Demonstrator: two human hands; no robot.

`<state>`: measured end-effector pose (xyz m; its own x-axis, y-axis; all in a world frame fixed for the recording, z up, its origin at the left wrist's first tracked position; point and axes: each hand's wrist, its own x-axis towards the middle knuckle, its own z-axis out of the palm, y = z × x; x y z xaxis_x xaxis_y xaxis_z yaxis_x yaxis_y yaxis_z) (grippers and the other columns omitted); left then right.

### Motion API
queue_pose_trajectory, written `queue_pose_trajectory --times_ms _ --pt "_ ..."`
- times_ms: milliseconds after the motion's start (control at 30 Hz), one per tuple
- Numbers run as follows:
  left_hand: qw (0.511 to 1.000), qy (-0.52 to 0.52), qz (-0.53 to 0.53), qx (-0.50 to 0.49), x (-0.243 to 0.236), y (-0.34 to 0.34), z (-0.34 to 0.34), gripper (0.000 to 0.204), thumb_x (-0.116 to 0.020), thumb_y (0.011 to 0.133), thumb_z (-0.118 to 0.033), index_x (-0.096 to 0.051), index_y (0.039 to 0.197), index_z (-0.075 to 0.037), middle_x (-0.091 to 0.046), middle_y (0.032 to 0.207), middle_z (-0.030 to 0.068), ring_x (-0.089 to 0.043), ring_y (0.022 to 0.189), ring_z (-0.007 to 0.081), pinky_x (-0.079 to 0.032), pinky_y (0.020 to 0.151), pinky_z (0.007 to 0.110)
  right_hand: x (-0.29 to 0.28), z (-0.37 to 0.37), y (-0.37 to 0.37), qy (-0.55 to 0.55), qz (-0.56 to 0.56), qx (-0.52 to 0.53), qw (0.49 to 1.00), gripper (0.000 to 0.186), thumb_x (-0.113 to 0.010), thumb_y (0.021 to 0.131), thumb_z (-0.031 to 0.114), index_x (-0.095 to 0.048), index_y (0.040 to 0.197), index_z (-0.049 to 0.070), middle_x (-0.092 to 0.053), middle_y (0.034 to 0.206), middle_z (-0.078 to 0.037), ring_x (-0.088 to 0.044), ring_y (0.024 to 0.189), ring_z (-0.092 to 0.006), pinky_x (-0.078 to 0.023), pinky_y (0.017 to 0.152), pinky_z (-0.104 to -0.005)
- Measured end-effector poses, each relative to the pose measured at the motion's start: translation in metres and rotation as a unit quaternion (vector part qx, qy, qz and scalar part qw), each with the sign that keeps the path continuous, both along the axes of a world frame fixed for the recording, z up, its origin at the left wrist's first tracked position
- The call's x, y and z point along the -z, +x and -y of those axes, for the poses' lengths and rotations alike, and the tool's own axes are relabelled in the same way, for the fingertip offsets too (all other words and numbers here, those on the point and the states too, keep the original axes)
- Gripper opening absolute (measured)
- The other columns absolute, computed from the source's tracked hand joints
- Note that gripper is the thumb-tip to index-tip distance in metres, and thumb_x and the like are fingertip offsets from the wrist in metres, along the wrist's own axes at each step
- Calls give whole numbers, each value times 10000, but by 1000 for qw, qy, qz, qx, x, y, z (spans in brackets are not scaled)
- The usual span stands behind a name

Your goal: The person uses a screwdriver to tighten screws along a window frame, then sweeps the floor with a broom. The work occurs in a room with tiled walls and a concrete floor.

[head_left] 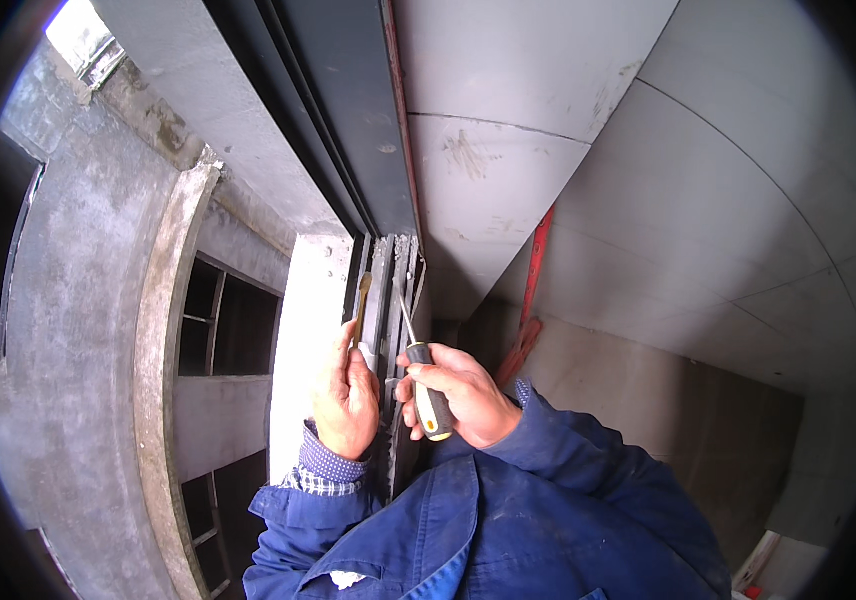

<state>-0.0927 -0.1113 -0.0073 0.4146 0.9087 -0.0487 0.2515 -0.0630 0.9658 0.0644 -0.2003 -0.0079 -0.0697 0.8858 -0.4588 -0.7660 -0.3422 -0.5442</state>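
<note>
My right hand (460, 390) is closed round the thick handle of a screwdriver (430, 405), black and pale yellow. Its thin metal shaft points up and away, and the tip is at the grooves of a dark metal window track (385, 300). On the left, my left hand (347, 405) grips a slim brass-coloured tool (363, 292) with a wider far end, lying along the track's outer side. What kind of tool it is I cannot make out. Whitish crumbs (400, 245) lie in the track's far end, against the upright frame.
A dark window frame (348, 90) rises beyond the hands, beside large pale wall tiles (493, 170). Left of the track is a bright white ledge (300, 300), with a grey concrete facade (98, 250) and dark window openings outside. A red strip (538, 260) runs down the right-hand wall edge.
</note>
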Motion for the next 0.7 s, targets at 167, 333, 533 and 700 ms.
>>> queue_pose_trajectory --times_ms 167,333,533,700 --pt "999 32 23 -9 12 -7 3 386 -446 1105 -59 -526 1477 4 -591 746 13 -480 561 49 -417 533 225 -13 -13 -17 -14 -31 18 999 244 -528 1086 256 -551 1109 15 -664 928 -112 -702 706 -209 -617 645 -370" --pt "982 -78 154 -79 2 -1 7 402 -484 1118 -145 -522 1500 -23 -582 739 -21 -428 548 16 -346 511 188 2 -32 -30 27 -29 81 996 245 -565 1075 253 -587 1085 9 -669 910 -124 -704 727 -235 -612 661 -394" --pt "984 -43 141 -103 -1 -4 3 385 -498 1112 -134 -553 1475 -19 -509 717 -70 -382 555 -8 -291 501 186 14 -68 -24 -5 26 105 994 224 -558 1069 226 -556 1073 1 -640 910 -116 -692 740 -258 -608 636 -433" --pt "984 -41 138 -102 12 -6 -3 395 -512 1110 -144 -545 1483 -15 -529 736 -63 -403 567 -5 -305 508 187 15 -68 -26 -6 0 124 992 197 -546 1073 233 -518 1082 39 -617 893 -103 -674 682 -238 -590 566 -407"
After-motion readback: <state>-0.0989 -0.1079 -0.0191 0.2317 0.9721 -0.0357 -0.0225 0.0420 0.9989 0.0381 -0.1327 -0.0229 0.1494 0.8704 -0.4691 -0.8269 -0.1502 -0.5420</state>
